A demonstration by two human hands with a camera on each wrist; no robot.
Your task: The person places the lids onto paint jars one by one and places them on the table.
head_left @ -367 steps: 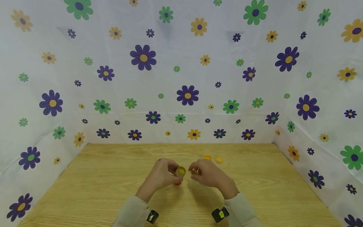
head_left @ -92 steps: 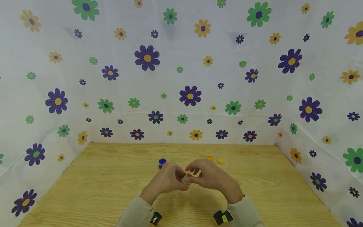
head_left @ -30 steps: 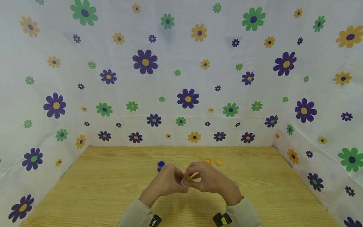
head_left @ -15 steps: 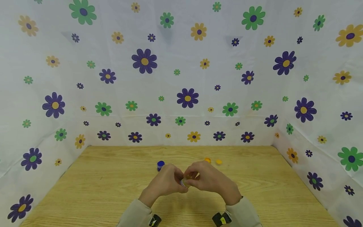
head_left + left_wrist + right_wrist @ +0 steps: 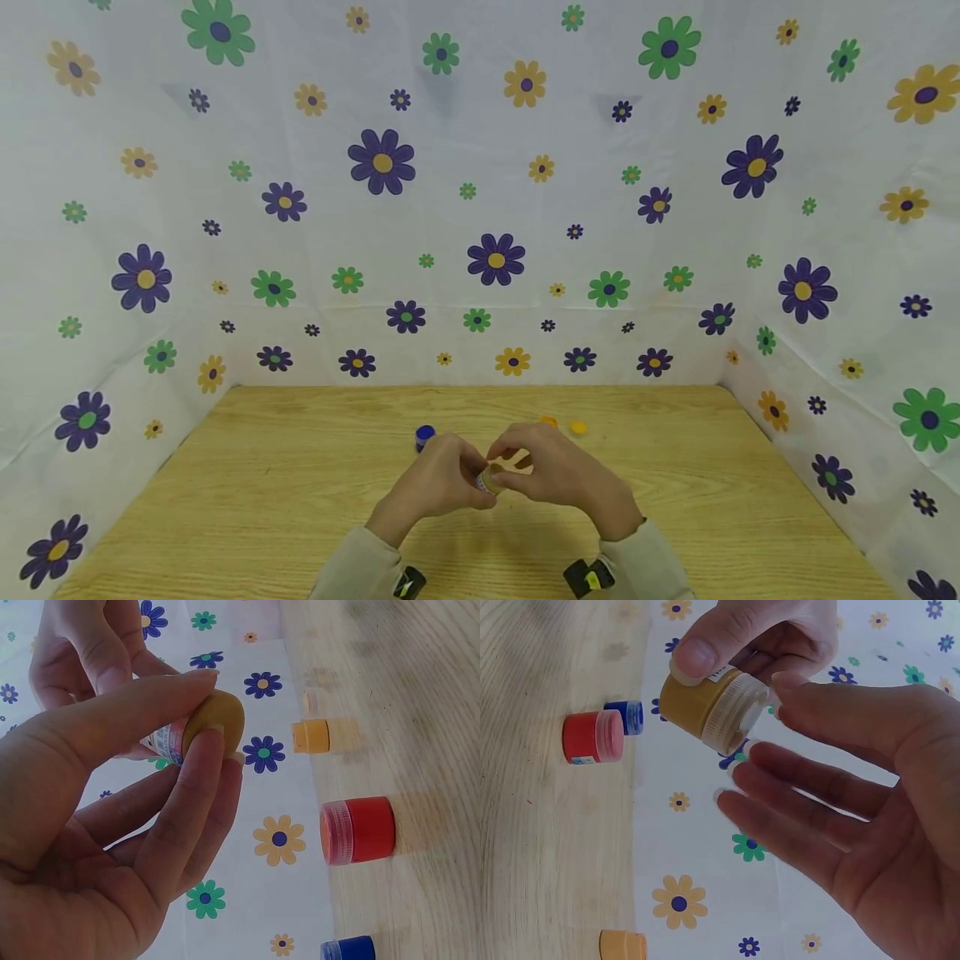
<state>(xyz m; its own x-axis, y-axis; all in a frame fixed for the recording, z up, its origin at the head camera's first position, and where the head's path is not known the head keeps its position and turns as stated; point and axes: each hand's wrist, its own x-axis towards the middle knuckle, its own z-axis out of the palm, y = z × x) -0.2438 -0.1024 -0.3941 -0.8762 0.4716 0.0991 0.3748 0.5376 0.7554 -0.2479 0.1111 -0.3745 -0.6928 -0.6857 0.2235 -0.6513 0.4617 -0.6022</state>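
Note:
A small paint jar (image 5: 694, 701) with mustard paint and a clear ribbed lid (image 5: 731, 720) is held above the table, tilted on its side. My left hand (image 5: 431, 479) grips its base between thumb and fingers. My right hand (image 5: 558, 475) is at the lid end; in the right wrist view its fingers are spread and fairly straight, the thumb tip by the lid's rim and the other fingertips apart from it. Whether the thumb touches the lid I cannot tell. A red paint jar (image 5: 371, 829) stands nearby, hidden in the head view.
A blue paint jar (image 5: 424, 437) stands beyond my left hand. Past my right hand are an orange jar (image 5: 311, 736), partly hidden in the head view, and a flat yellow disc (image 5: 578, 427). Flower-printed cloth (image 5: 480, 208) walls the wooden table (image 5: 262, 500) at back and sides.
Twelve seconds ago the mustard jar was uncovered in my left hand, with my right hand apart; now the lid is on. Lately my right fingers shift about the lid, while the left hand stays put.

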